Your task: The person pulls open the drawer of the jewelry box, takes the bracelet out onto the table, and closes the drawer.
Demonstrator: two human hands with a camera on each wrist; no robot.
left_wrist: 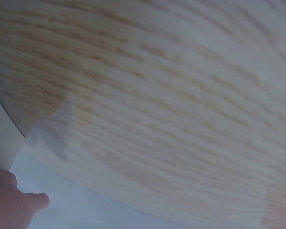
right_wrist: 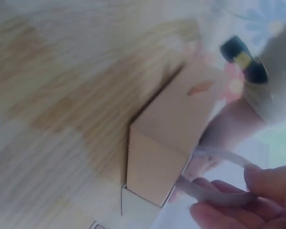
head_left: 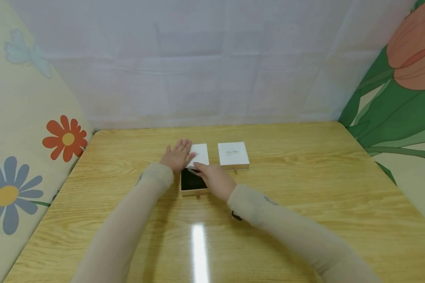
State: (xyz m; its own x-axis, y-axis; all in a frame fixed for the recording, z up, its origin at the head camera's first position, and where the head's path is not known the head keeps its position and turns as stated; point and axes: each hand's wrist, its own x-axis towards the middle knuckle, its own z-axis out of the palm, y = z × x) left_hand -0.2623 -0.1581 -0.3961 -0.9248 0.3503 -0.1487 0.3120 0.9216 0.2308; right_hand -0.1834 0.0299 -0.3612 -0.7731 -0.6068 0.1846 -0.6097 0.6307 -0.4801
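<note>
A white drawer box (head_left: 202, 151) stands with its drawer (head_left: 187, 193) pulled out toward me, showing a black lining (head_left: 191, 181). My left hand (head_left: 178, 156) rests on the box's left side and top with fingers stretched out. Above the open drawer, my right hand (head_left: 218, 181) pinches a pale, smooth bangle (right_wrist: 221, 198) between thumb and fingers. Part of the bangle dips behind the drawer's edge in the right wrist view, so I cannot tell whether it touches the lining. Only part of my left hand (left_wrist: 9, 202) shows in the left wrist view.
A second white box (head_left: 233, 153), closed and with gold lettering, stands to the right of the first. Both are on a wood-grain table (head_left: 304, 188). A white cloth backdrop (head_left: 212, 78) rises behind the table, with flower-patterned panels (head_left: 21, 137) at the sides.
</note>
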